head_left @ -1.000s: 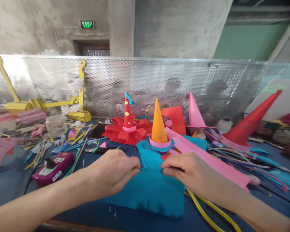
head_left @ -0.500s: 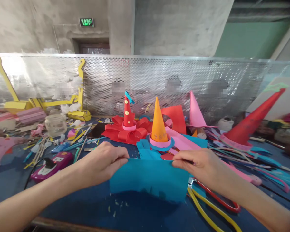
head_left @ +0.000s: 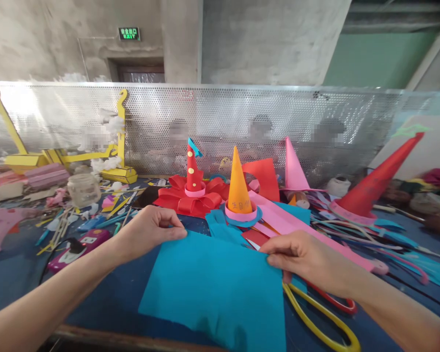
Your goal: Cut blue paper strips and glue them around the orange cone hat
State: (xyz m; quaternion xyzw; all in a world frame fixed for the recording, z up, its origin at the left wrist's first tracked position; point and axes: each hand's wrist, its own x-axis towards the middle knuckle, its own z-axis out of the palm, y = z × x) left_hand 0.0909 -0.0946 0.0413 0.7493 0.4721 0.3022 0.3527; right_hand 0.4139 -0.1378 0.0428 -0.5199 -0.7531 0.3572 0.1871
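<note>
Left hand (head_left: 152, 232) and right hand (head_left: 306, 259) pinched the blue sheet (head_left: 216, 283) along its far edge, nearside of the orange cone (head_left: 238, 188)! Right and nearside of that cone lay a yellow handle (head_left: 319, 307); a careless sideways tug could have snagged the sheet there.

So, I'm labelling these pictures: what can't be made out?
Head view throughout:
Yellow-handled tool: far end hidden by right hand and blue sheet.
Sheet: near corner cut off by picture's bottom edge.
Black cord: continuation hidden by left forearm.
Leaning red cone: markings too blurred.
</note>
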